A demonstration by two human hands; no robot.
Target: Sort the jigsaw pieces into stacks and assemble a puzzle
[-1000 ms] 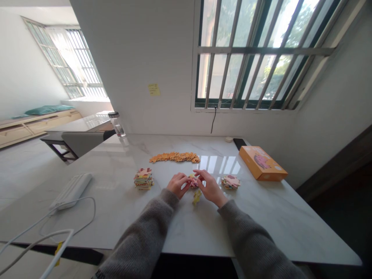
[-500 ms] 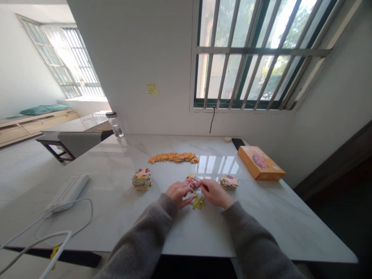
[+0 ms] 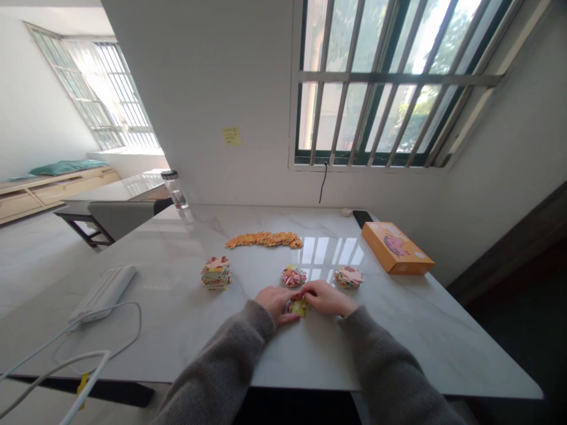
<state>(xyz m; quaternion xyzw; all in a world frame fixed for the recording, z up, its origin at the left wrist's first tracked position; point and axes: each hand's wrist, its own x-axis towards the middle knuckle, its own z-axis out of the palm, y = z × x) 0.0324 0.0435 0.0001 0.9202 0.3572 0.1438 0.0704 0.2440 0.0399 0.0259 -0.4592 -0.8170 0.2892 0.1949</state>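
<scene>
A yellow-green jigsaw puzzle piece point(image 3: 299, 307) lies flat on the table between my hands. My left hand point(image 3: 278, 303) curls around its left side, with the thumb at the lower edge and the fingers at the upper edge. My right hand point(image 3: 326, 297) is closed in a pinch at its upper right, on what looks like another puzzle piece, mostly hidden by the fingers. Just beyond the hands sits a small reddish pile of puzzle pieces point(image 3: 293, 275). Neat stacks of pieces flank it: a tall left stack point(image 3: 216, 274) and a lower right stack point(image 3: 349, 277).
Farther back, a row of overlapping orange-backed pieces point(image 3: 264, 239) spans the white table point(image 3: 177, 342). An orange box point(image 3: 397, 248) and a black phone point(image 3: 362, 219) are at right. On the left are a power strip point(image 3: 104, 293) with cables and a clear bottle point(image 3: 176, 190).
My right hand has drawn back from the reddish pile toward me. My left hand has moved slightly nearer and closed in around the yellow-green piece; more of the pile now shows.
</scene>
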